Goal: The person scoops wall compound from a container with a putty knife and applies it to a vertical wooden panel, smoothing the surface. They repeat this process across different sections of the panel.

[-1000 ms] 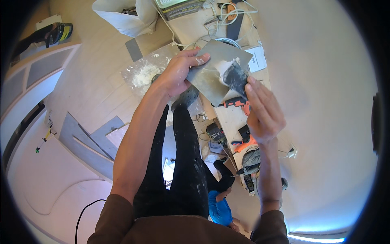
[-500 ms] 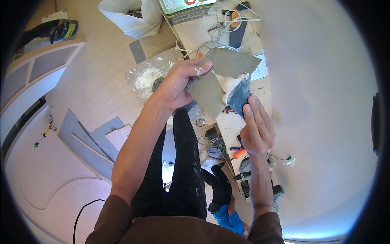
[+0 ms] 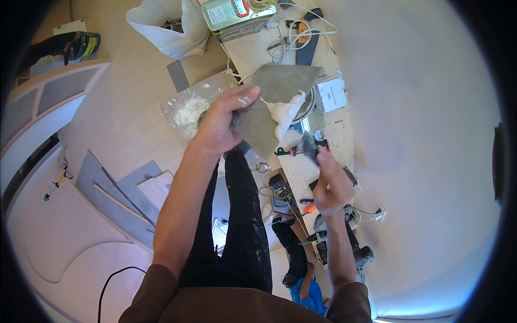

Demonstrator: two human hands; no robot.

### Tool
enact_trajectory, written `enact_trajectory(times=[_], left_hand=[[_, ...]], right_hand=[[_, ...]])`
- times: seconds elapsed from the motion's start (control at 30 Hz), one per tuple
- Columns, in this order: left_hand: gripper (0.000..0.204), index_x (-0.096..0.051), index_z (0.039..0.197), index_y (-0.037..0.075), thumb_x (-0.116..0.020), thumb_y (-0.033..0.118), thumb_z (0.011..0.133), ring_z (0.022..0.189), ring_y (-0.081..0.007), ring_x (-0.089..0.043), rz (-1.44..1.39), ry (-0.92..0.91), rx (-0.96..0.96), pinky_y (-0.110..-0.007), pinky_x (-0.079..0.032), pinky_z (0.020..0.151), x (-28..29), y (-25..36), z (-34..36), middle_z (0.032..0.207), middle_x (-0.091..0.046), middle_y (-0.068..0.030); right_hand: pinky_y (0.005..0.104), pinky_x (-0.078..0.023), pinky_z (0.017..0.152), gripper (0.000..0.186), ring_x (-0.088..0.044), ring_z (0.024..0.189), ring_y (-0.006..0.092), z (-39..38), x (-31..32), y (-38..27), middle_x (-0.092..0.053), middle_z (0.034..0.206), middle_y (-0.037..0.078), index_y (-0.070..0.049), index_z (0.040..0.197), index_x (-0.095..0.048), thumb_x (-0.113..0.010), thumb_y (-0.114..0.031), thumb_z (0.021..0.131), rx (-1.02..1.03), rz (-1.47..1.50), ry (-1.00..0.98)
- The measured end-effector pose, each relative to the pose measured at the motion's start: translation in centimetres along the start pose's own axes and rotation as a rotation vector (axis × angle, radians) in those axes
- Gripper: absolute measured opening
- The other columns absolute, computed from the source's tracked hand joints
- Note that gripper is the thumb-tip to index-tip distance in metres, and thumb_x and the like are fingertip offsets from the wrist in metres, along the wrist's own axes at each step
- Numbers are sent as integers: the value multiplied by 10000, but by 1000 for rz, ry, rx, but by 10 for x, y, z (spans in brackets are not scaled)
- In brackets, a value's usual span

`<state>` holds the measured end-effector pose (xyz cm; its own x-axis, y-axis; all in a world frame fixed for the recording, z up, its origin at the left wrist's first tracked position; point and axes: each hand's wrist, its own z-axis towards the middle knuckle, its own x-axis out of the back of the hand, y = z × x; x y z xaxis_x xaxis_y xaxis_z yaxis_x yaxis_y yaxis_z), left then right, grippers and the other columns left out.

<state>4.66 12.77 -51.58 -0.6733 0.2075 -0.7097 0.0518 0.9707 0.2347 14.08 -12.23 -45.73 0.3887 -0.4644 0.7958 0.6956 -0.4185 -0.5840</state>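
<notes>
My left hand [image 3: 221, 119] grips a flat grey plate [image 3: 282, 81], thumb on top, with a lump of white paste [image 3: 283, 113] along its near right part. My right hand [image 3: 333, 184] holds a small dark scraper blade [image 3: 309, 145] just off the plate's lower right, slightly blurred. Orange-and-black tools [image 3: 293, 151] lie on the bench beneath. A white box [image 3: 332, 95] sits beside a round container partly hidden by the plate.
The cluttered bench [image 3: 296, 173] carries cords, a metal can [image 3: 231, 15] and power tools. Left are a white sack [image 3: 164, 37], a powder-spattered plastic sheet [image 3: 186, 110] and grey boards [image 3: 126, 191]. A person in blue [image 3: 304, 296] is low behind me. A pale wall [image 3: 420, 134] rises right.
The scraper has come away from the paste, down and right, leaving the white lump exposed on the plate. My left hand and plate have shifted slightly left since half a second ago.
</notes>
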Motion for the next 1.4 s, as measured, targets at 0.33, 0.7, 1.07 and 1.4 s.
enact_trajectory(times=[0.33, 0.7, 1.07, 1.4], left_hand=[[336, -595, 1249, 50, -493, 296, 1045, 990, -291, -679, -177, 9, -143, -434, -572, 763, 82, -6, -5, 1094, -681, -109], [346, -613, 1193, 29, -477, 318, 1057, 1005, -302, -668, -179, 88, -42, -438, -495, 839, 132, -50, 1, 1035, -714, -139], [373, -538, 1276, 3, -477, 297, 1054, 975, -299, -679, -80, 83, -43, -445, -547, 876, 130, -42, 12, 1114, -673, -187], [368, -530, 1301, 5, -491, 267, 1046, 1012, -274, -679, -68, 105, -43, -437, -558, 901, 119, -39, 13, 1150, -669, -164]], right_hand=[[495, -561, 721, 119, -701, 809, 390, 73, -107, 95, -700, 847, 230, 11, 954, -688, -603, 9, 871, -169, -215, -440], [506, -526, 912, 232, -631, 1086, 430, 83, -241, 197, -626, 1131, 271, -51, 1120, -609, -510, -79, 912, -222, -324, -734], [482, -516, 995, 307, -609, 1204, 391, 83, -267, 207, -600, 1304, 236, -75, 1225, -622, -541, -74, 929, -232, -355, -949], [444, -515, 988, 317, -655, 1146, 355, 105, -280, 215, -670, 1249, 203, -51, 1143, -729, -554, -91, 882, -146, -354, -1042]])
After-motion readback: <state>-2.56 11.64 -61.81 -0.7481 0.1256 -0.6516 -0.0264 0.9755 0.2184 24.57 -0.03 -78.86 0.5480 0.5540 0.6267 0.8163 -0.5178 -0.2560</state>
